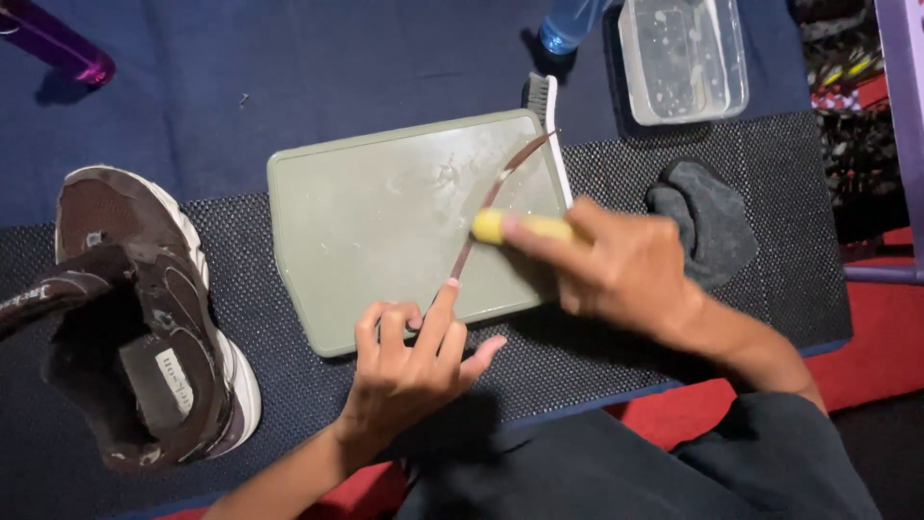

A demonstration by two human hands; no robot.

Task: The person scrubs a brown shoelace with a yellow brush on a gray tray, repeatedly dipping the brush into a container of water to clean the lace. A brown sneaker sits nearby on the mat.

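Over the grey-green tray [385, 231] we go: the left hand [409, 371] pins the near end of a thin brown shoelace [481, 217] against the wet plastic, fingertips pressed down on it, thumb splayed out to the side. The lace runs taut up and away across the tray toward its far right corner. The right hand [616, 270] is clenched around a small yellow-handled brush [510, 227], its head touching the lace about midway along. This looks like the scrubbing step, the lace being brushed flat on the tray.

A second, white-handled brush [551, 135] lies along the tray's right edge. Beside it a dark cloth [707, 221] sits bunched on the black mesh mat [616, 356] that covers the desk. Off to the left a brown shoe [144, 318], lace-less and tongue pulled open, rests on the same mat. A clear tub of soapy water [685, 58] stands at the far edge, with a blue bottle [573, 24] just beside it.

By my read, the next stroke calls for keeping that lace stretched tight under the left fingers while the brush travels its length.
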